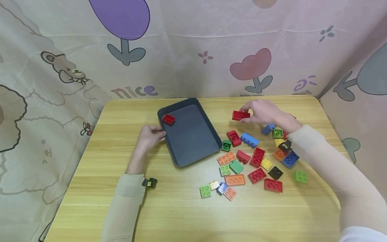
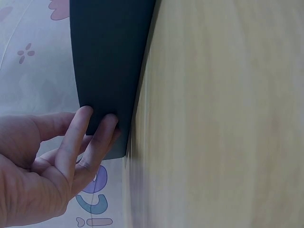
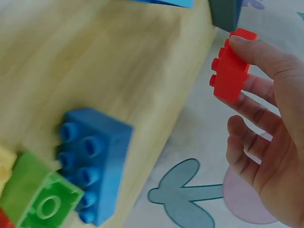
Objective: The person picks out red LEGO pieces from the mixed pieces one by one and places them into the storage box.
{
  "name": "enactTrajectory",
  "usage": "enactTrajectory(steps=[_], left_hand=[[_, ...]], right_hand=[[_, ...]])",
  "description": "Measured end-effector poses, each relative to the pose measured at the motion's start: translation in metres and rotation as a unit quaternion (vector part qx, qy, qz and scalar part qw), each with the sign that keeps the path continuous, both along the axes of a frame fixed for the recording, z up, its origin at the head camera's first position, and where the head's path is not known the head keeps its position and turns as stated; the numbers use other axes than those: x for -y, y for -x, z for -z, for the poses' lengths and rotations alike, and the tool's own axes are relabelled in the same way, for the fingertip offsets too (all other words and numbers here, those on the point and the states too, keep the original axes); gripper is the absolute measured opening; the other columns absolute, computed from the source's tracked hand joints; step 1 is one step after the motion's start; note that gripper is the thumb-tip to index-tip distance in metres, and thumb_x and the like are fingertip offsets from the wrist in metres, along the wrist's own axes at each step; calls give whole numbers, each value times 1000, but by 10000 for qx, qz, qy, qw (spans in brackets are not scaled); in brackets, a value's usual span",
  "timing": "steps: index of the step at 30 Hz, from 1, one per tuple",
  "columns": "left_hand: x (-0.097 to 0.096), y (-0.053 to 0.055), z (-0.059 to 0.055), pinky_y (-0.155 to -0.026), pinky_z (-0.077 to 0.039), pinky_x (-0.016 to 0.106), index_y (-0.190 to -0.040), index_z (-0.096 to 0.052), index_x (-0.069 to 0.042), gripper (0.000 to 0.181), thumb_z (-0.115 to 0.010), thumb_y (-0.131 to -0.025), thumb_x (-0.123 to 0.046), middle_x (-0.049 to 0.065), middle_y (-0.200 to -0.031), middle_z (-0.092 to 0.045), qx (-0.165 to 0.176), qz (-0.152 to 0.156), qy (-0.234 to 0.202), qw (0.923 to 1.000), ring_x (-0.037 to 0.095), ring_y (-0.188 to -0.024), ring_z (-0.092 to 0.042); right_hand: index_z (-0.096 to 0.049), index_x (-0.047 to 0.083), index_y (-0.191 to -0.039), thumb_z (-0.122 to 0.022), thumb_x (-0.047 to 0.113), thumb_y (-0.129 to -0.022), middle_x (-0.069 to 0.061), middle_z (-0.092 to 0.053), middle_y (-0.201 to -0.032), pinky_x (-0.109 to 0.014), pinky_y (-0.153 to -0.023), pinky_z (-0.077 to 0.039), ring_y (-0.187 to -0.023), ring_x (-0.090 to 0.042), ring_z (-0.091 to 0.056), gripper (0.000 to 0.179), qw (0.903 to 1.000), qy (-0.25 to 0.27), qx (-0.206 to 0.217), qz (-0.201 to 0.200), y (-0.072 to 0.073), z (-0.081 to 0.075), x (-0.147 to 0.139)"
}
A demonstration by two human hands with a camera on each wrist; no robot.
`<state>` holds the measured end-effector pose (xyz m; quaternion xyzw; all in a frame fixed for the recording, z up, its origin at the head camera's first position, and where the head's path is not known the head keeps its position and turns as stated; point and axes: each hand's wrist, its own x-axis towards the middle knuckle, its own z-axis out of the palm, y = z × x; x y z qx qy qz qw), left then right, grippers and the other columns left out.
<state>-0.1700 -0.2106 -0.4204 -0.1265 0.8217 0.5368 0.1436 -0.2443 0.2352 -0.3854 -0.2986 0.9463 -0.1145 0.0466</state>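
My right hand [image 1: 262, 111] pinches a red toy building brick [image 1: 239, 115] between thumb and fingers, above the table to the right of a dark grey tray [image 1: 215, 133]. In the right wrist view the studs of this red brick [image 3: 230, 71] face left, and the other fingers curl loosely below it. At the tray's left side, my left hand [image 1: 148, 137] holds the edge. Its fingertips [image 2: 110, 119] touch the outer wall in the left wrist view; where the thumb lies is unclear there. Another red brick [image 1: 168, 119] lies inside the tray, near its far left corner.
Loose bricks lie right of the tray: a blue brick [image 1: 249, 139], several red ones, an orange brick [image 1: 234, 179], a black brick [image 1: 275, 172] and a green brick [image 1: 300, 176]. Some lie beneath the right forearm. A printed curtain [image 1: 187, 67] hangs behind the wooden table [image 1: 181, 205].
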Motion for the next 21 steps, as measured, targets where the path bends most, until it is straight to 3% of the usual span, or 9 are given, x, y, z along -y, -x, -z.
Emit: enactTrajectory(steps=[7, 14, 21], left_hand=[[0, 0, 0, -81, -66, 16, -140, -58, 15, 43, -67, -102, -3, 34, -133, -65, 38, -6, 6, 10000, 5, -83, -71], [1, 0, 0, -82, -67, 18, -139, -58, 15, 42, -66, -102, -4, 35, -132, -65, 4, 50, 100, 9999, 3, -80, -71], [2, 0, 1, -85, -67, 20, -139, -59, 14, 42, -66, -102, -4, 35, -132, -66, 34, 77, 134, 9999, 7, -83, -72]], right_hand=[[-81, 14, -116, -86, 40, -86, -4, -81, -104, -43, -71, -61, -94, -27, -73, 39, 9996, 7, -264, -65, 3, -11, 11], [-80, 15, -118, -85, 43, -87, -6, -81, -109, -37, -68, -57, -94, -27, -70, 42, 9996, -31, -262, -135, 4, -20, 28], [-80, 16, -120, -86, 46, -86, -4, -81, -108, -27, -52, -40, -77, -21, -65, 46, 9993, 50, -269, -266, 6, -26, 49]])
